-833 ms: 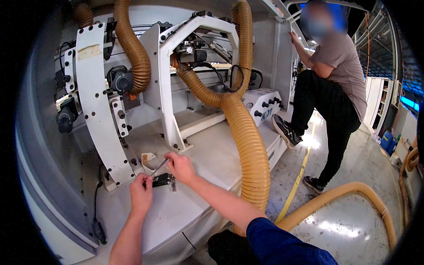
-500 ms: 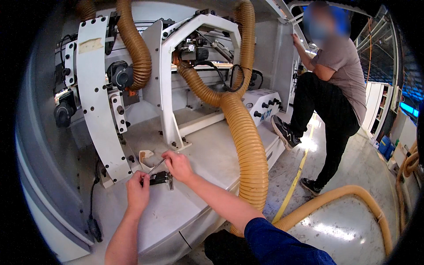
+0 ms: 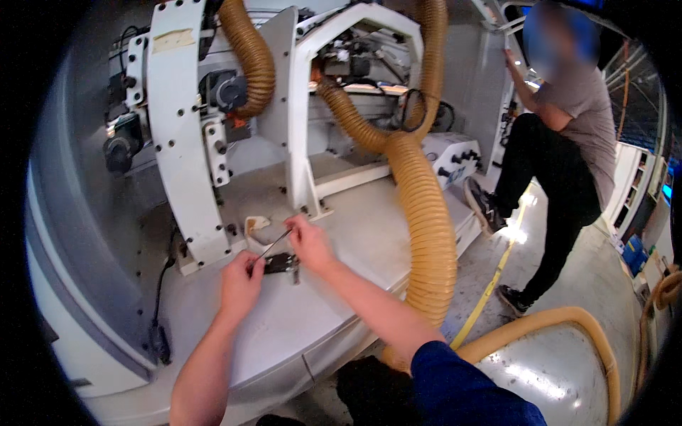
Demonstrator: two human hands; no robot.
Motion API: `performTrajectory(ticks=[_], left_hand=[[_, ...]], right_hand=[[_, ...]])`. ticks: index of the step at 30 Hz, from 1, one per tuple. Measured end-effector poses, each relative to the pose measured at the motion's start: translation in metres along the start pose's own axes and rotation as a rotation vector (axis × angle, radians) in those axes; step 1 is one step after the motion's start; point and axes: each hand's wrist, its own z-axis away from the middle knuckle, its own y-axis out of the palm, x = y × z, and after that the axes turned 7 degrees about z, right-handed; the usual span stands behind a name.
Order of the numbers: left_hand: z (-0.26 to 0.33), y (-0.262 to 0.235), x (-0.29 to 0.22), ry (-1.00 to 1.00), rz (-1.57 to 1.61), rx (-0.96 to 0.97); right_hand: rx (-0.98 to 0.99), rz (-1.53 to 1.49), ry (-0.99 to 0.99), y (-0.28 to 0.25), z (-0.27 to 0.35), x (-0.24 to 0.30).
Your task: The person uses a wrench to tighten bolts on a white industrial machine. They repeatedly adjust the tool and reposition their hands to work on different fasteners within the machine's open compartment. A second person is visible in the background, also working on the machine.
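Note:
Between my two hands runs a thin metal rod point(image 3: 274, 244), which looks like a hex key. My left hand point(image 3: 241, 285) is closed, pinching its lower end. The fingertips of my right hand point(image 3: 310, 243) close on the upper end, farther from me. Just under the rod, a black holder with metal keys point(image 3: 278, 263) lies on the pale machine base point(image 3: 348, 284), near my left fingers. Beyond it sits a white curved bracket-like piece point(image 3: 253, 228). My fingers hide both ends of the rod.
White upright frames point(image 3: 186, 135) rise behind my hands. A ribbed tan hose point(image 3: 426, 227) comes down to the right of my right forearm. Another hose point(image 3: 547, 323) lies on the floor. At the right a person point(image 3: 568, 142) stands with one foot raised against the machine.
The view has shifted, so the whole scene sits farther right and mostly higher. Both hands keep their hold on the rod, with little change in their pose.

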Motion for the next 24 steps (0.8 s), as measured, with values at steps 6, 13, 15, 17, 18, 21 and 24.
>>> performTrajectory(ticks=[6,13,15,17,18,21,24], left_hand=[[-0.001,-0.001,-0.005,-0.037,0.007,-0.022],[-0.006,-0.006,0.011,-0.112,0.025,-0.110],[-0.005,-0.008,0.004,-0.131,0.039,-0.118],[-0.006,-0.004,-0.003,-0.138,0.058,-0.108],[-0.005,-0.005,-0.001,-0.099,0.031,-0.095],[-0.004,-0.007,-0.001,-0.014,-0.022,-0.072],[-0.003,-0.001,-0.009,-0.011,-0.022,-0.045]], right_hand=[[-0.012,-0.066,0.071,-0.010,0.001,0.010],[0.134,0.030,0.033,-0.010,0.000,0.012],[0.145,-0.035,0.017,-0.020,0.001,0.024],[0.142,-0.004,0.028,-0.020,0.000,0.020],[0.130,-0.013,0.008,-0.019,0.001,0.020],[0.091,-0.041,-0.027,-0.012,0.002,0.022],[0.051,0.010,-0.013,-0.017,-0.002,0.005]])
